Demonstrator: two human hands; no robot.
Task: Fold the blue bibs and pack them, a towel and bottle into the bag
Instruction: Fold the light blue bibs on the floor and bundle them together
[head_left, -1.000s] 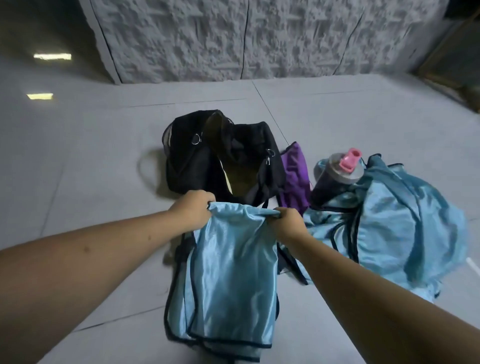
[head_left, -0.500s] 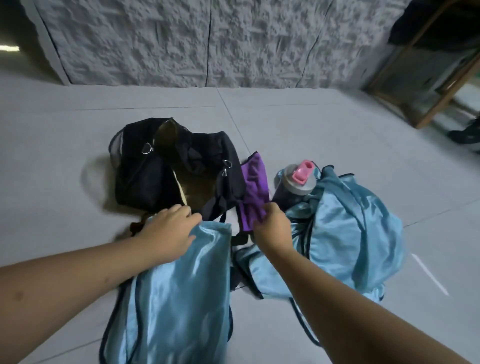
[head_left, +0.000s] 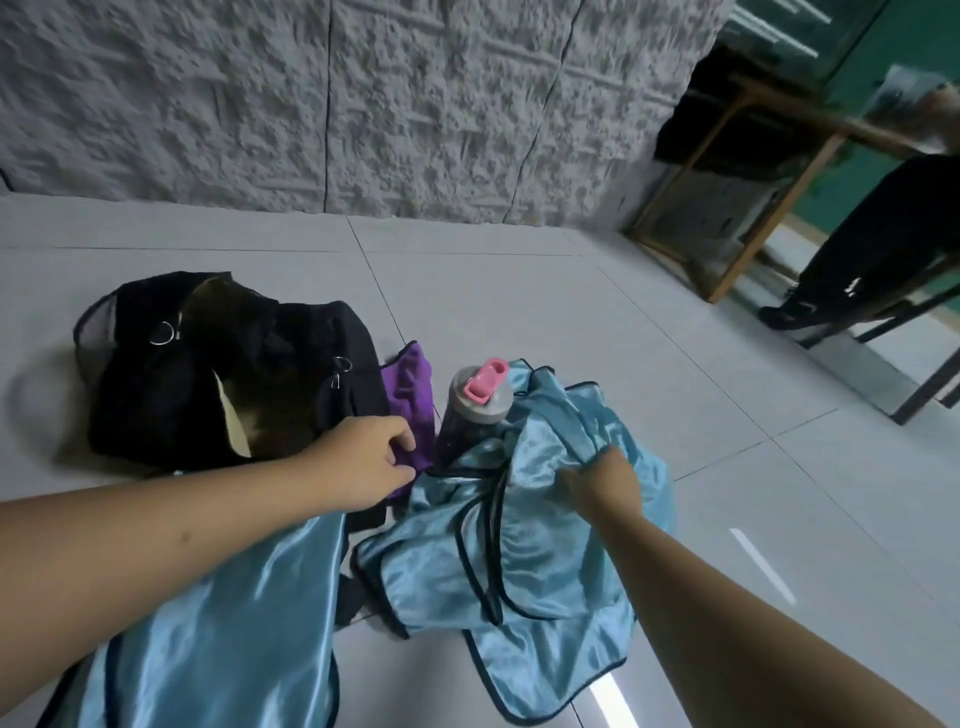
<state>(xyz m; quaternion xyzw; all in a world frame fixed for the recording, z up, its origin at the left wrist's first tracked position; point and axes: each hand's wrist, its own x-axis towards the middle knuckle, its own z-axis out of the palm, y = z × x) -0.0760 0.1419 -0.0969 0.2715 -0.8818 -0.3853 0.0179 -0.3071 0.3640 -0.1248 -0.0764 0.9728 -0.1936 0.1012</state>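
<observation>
Here, a person's left hand (head_left: 366, 467) hovers over the near edge of a purple towel (head_left: 410, 397), its fingers (head_left: 397, 441) loosely curled and holding nothing; whether the fingertips touch the cloth cannot be told. The right hand (head_left: 605, 480) reaches into a crumpled heap of blue bibs (head_left: 524, 540) on the tiled floor (head_left: 545, 322), its fingers buried in the shiny fabric and apparently gathering a fold, though the grip itself is hidden. A dark bottle (head_left: 470, 415) with a grey lid and pink spout stands upright between the towel and the heap, its base tucked against the bibs. The black bag (head_left: 156, 395) lies open to the left, touching the towel. Another blue bib (head_left: 228, 634), flattened, lies under the left forearm at the near left. Behind runs a rough grey wall (head_left: 311, 104); at far right stand a wooden frame (head_left: 737, 260) and a figure in dark clothing (head_left: 857, 265).
</observation>
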